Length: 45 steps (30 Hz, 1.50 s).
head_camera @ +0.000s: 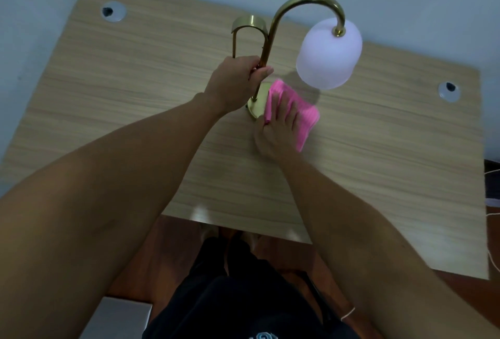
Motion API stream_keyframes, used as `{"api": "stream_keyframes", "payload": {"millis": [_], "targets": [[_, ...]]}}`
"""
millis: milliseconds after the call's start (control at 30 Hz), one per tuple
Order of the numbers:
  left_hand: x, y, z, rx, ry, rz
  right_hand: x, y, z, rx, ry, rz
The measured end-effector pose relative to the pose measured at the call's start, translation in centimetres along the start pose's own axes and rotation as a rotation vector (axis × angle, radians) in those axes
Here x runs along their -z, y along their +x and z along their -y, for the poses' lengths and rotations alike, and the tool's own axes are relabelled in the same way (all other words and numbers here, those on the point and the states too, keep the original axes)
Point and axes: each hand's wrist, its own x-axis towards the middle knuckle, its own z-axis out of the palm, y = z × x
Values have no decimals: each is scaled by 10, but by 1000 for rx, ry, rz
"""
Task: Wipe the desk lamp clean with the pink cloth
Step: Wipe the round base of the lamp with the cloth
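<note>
A brass desk lamp [305,0] with a curved neck and a frosted white shade [328,54] stands on the wooden desk [135,90]. My left hand [235,82] is closed around the lamp's lower stem. The round brass base [257,103] shows just below that hand. My right hand [276,130] lies flat on the pink cloth [303,119], fingers spread, pressing it onto the right part of the base and the desk beside it. The cloth hides much of the base.
Two round cable holes sit in the desk, one at the far left [113,11] and one at the right [449,91]. A grey box [121,317] stands on the floor at the lower left. White cords [492,217] hang past the desk's right edge.
</note>
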Motion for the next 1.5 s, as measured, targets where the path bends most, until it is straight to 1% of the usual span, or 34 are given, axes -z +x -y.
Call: {"api": "stream_keyframes", "payload": {"millis": [100, 200, 300, 367, 467, 500, 633, 767, 800, 833, 933, 1000, 1067, 1200, 1267, 1367, 1500], "targets": [[1, 0, 0, 3, -12, 10, -21, -22, 24, -49, -2, -39], [1, 0, -1, -3, -19, 22, -35, -29, 46, -37, -7, -37], [2, 0, 0, -4, -34, 38, -40, -22, 52, -23, -28, -40], [3, -1, 0, -21, -49, 51, -40, -21, 41, 48, -63, -52], [4, -1, 0, -17, -44, 52, -34, -25, 5, 186, -121, -75], [4, -1, 1, -12, -35, 45, -32, -25, -7, 202, -118, -78], [3, -1, 3, -27, -24, 14, -14, -10, -32, 117, -42, -58], [0, 1, 5, -32, -10, 11, 11, 32, -24, 59, 29, 12], [-1, 2, 5, -27, -5, 10, 17, 43, -21, 91, 14, 45], [-1, 2, 6, -22, -6, 10, 23, 53, -19, 165, -35, 73], [0, 3, 5, -22, -26, 28, 43, 72, -20, 440, -213, 157], [1, 2, 4, -20, -26, 33, 48, 73, -27, 491, -251, 164], [1, 2, 4, -16, -25, 29, 39, 64, -31, 411, -223, 133], [1, 1, 1, -6, -32, 32, 7, 30, -24, 157, -91, -4], [1, 1, 2, 2, -34, 38, -4, 9, -13, 72, -31, -21], [1, 2, 2, 7, -16, 43, -19, -18, 4, 79, -28, -51], [1, 3, 2, 1, -14, 70, -32, -21, 20, 93, -63, -77]]}}
